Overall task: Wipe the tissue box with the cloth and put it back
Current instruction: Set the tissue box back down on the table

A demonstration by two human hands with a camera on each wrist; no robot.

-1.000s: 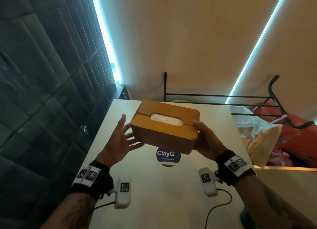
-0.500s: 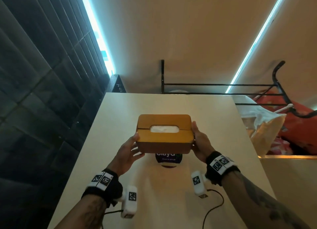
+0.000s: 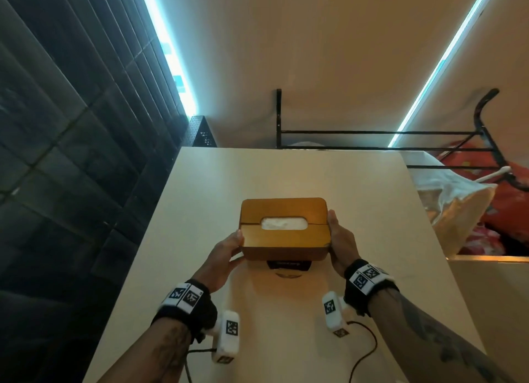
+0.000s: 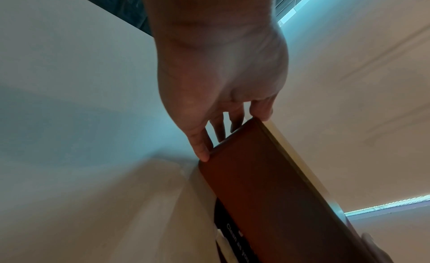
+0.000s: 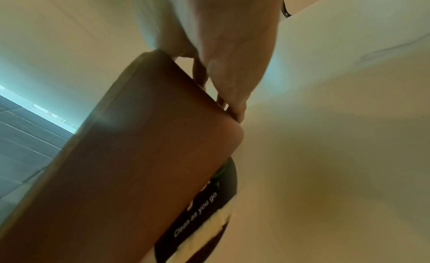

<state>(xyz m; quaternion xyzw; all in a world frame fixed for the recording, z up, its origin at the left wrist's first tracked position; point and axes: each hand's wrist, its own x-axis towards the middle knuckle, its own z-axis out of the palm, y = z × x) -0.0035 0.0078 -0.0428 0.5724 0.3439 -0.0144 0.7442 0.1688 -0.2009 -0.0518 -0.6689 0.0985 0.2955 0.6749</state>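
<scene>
Your left hand (image 3: pixel 221 256) grips the tissue box (image 3: pixel 283 230) at its 9 o'clock end: thumb on the top edge, fingers (image 4: pixel 200 147) spread down the short side. Your right hand (image 3: pixel 340 241) clamps the 3 o'clock end the same way, thumb up top, fingers (image 5: pixel 235 101) along the side. Box sits mid table (image 3: pixel 357 187), level, slot up w/ white tissue (image 3: pixel 284 223) showing. Can't tell if the bottom is fully down on the surface. Its near edge covers most of a round dark sticker (image 3: pixel 287 266) at 6 o'clock; wrist cams read "Clean as you go" on it (image 5: pixel 197 215). No cloth in any view. Black metal rack (image 3: pixel 380 132) beyond the table at 12 o'clock, plastic bag (image 3: pixel 452 202) off the table edge at 3 o'clock. Dark blinds (image 3: pixel 71 124) at 9 o'clock.
</scene>
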